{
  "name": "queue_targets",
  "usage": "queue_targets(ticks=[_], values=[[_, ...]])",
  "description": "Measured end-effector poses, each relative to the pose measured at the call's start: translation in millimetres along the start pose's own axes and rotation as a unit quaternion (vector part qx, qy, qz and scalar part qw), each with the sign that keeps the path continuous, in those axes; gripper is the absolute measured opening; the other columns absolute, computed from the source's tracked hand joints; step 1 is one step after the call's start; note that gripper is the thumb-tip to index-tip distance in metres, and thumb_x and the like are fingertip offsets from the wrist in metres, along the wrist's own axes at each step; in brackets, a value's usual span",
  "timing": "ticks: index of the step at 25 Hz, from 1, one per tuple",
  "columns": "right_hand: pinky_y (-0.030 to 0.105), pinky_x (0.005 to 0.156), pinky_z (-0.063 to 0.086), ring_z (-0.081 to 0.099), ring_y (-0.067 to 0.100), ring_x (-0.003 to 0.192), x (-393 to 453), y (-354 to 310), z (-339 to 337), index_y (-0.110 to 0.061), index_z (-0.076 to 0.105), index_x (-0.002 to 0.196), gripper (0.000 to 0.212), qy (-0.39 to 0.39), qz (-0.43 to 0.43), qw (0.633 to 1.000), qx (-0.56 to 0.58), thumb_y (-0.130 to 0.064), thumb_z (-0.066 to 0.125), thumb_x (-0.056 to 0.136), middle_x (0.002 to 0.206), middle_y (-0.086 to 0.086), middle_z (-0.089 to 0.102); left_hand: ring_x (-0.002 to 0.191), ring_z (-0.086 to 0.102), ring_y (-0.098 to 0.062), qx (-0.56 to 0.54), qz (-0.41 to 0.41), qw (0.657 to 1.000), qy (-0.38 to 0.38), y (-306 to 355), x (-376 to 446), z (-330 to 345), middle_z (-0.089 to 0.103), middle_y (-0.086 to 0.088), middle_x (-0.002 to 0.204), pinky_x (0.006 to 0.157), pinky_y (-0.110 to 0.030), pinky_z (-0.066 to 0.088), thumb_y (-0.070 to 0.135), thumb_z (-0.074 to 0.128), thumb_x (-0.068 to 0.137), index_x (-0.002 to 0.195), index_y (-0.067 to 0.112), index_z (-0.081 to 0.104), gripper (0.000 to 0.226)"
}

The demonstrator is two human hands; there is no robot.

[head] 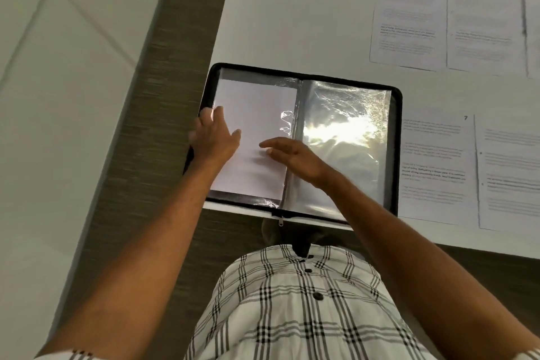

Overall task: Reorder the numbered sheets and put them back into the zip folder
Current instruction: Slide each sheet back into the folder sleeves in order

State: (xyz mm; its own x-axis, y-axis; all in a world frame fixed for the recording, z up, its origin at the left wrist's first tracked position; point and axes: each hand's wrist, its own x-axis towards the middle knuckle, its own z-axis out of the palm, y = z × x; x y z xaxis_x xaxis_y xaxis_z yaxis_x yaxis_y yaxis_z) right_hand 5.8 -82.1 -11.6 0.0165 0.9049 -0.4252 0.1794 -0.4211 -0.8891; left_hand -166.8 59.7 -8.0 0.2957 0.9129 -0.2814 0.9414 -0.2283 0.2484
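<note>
A black zip folder (398, 137) lies open near the table's front left corner, its clear plastic sleeves (344, 131) shining. A white sheet (257, 114) sits in the left sleeve, blank side up. My left hand (214, 137) rests at the folder's left edge, fingers spread and straight over the sheet's corner. My right hand (292, 155) hovers over the sheet's lower right part with fingers relaxed and holds nothing. Printed numbered sheets lie on the table to the right: one marked 7 (435, 166) beside the folder, another (409, 29) further back.
The white table (292, 17) ends just left of the folder, with a brown strip of floor (163, 96) beyond. More printed sheets (488, 32) run off the right edge. The folder's zip pull (281, 221) hangs over the front edge.
</note>
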Motion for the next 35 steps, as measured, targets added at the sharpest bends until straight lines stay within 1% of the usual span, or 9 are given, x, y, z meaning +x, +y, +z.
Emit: queue_targets(ticks=[4, 7, 10, 13, 17, 20, 23, 30, 35], values=[[0.031, 0.102, 0.055, 0.068, 0.008, 0.115, -10, 15, -48, -0.016, 0.071, 0.127, 0.025, 0.177, 0.0, 0.983, 0.058, -0.016, 0.062, 0.104, 0.126, -0.003, 0.072, 0.134, 0.044, -0.035, 0.028, 0.126, 0.989, -0.076, 50, 7, 19, 0.044, -0.009, 0.152, 0.107, -0.051, 0.039, 0.05, 0.057, 0.097, 0.144, 0.02, 0.049, 0.055], [0.017, 0.086, 0.052, 0.068, -0.007, 0.099, -24, 29, -96, -0.011, 0.07, 0.124, 0.022, 0.271, 0.013, 0.96, 0.066, -0.012, 0.062, 0.103, 0.123, -0.004, 0.072, 0.133, 0.047, -0.034, -0.016, 0.179, 0.981, -0.076, 99, 13, 30, 0.046, -0.008, 0.15, 0.107, -0.048, 0.04, 0.05, 0.058, 0.097, 0.144, 0.02, 0.049, 0.056], [0.009, 0.083, 0.048, 0.066, -0.012, 0.097, -36, 44, -151, -0.012, 0.068, 0.128, 0.025, 0.351, 0.032, 0.934, 0.053, -0.013, 0.062, 0.103, 0.126, -0.005, 0.069, 0.134, 0.045, -0.032, -0.048, 0.21, 0.973, -0.08, 160, 28, 40, 0.046, -0.005, 0.149, 0.107, -0.046, 0.039, 0.047, 0.059, 0.096, 0.143, 0.022, 0.049, 0.055], [0.021, 0.094, 0.051, 0.065, 0.001, 0.109, -38, 60, -209, -0.021, 0.066, 0.131, 0.028, 0.406, 0.059, 0.912, 0.017, -0.024, 0.063, 0.103, 0.126, -0.009, 0.067, 0.135, 0.045, -0.031, -0.07, 0.239, 0.966, -0.067, 223, 49, 49, 0.046, -0.004, 0.149, 0.106, -0.045, 0.041, 0.046, 0.061, 0.095, 0.144, 0.022, 0.049, 0.056], [0.032, 0.113, 0.043, 0.052, 0.014, 0.133, -24, 78, -286, -0.019, 0.057, 0.144, 0.04, 0.422, 0.063, 0.902, -0.06, -0.024, 0.061, 0.104, 0.147, -0.001, 0.056, 0.139, 0.04, -0.028, -0.084, 0.223, 0.969, -0.07, 303, 84, 58, 0.04, -0.003, 0.155, 0.11, -0.046, 0.039, 0.047, 0.058, 0.097, 0.149, 0.021, 0.044, 0.06], [0.029, 0.12, 0.032, 0.042, 0.02, 0.146, -2, 88, -333, -0.014, 0.049, 0.152, 0.05, 0.414, 0.046, 0.901, -0.122, -0.023, 0.062, 0.104, 0.159, 0.005, 0.045, 0.141, 0.037, -0.029, -0.079, 0.195, 0.975, -0.078, 348, 110, 68, 0.037, -0.004, 0.157, 0.11, -0.048, 0.038, 0.049, 0.056, 0.098, 0.152, 0.021, 0.038, 0.063], [0.037, 0.127, 0.021, 0.025, 0.025, 0.157, 24, 98, -365, -0.015, 0.039, 0.158, 0.059, 0.397, 0.043, 0.899, -0.179, -0.029, 0.061, 0.105, 0.169, 0.008, 0.031, 0.142, 0.034, -0.028, -0.067, 0.174, 0.978, -0.091, 375, 132, 80, 0.035, -0.005, 0.157, 0.109, -0.048, 0.038, 0.049, 0.056, 0.098, 0.153, 0.02, 0.033, 0.067], [0.049, 0.129, 0.008, 0.006, 0.039, 0.161, 73, 126, -396, -0.009, 0.025, 0.164, 0.077, 0.38, 0.059, 0.878, -0.284, -0.048, 0.051, 0.103, 0.173, 0.017, 0.018, 0.142, 0.028, -0.031, 0.008, 0.157, 0.985, -0.072, 413, 166, 109, 0.03, -0.007, 0.158, 0.112, -0.05, 0.032, 0.059, 0.055, 0.094, 0.154, 0.019, 0.029, 0.077], [0.052, 0.131, 0.009, 0.008, 0.037, 0.161, 82, 140, -391, -0.008, 0.025, 0.165, 0.076, 0.395, 0.057, 0.874, -0.277, -0.052, 0.042, 0.105, 0.173, 0.016, 0.018, 0.136, 0.035, -0.028, -0.078, 0.118, 0.987, -0.071, 434, 172, 112, 0.041, -0.003, 0.149, 0.11, -0.049, 0.038, 0.053, 0.059, 0.094, 0.147, 0.024, 0.038, 0.065]])
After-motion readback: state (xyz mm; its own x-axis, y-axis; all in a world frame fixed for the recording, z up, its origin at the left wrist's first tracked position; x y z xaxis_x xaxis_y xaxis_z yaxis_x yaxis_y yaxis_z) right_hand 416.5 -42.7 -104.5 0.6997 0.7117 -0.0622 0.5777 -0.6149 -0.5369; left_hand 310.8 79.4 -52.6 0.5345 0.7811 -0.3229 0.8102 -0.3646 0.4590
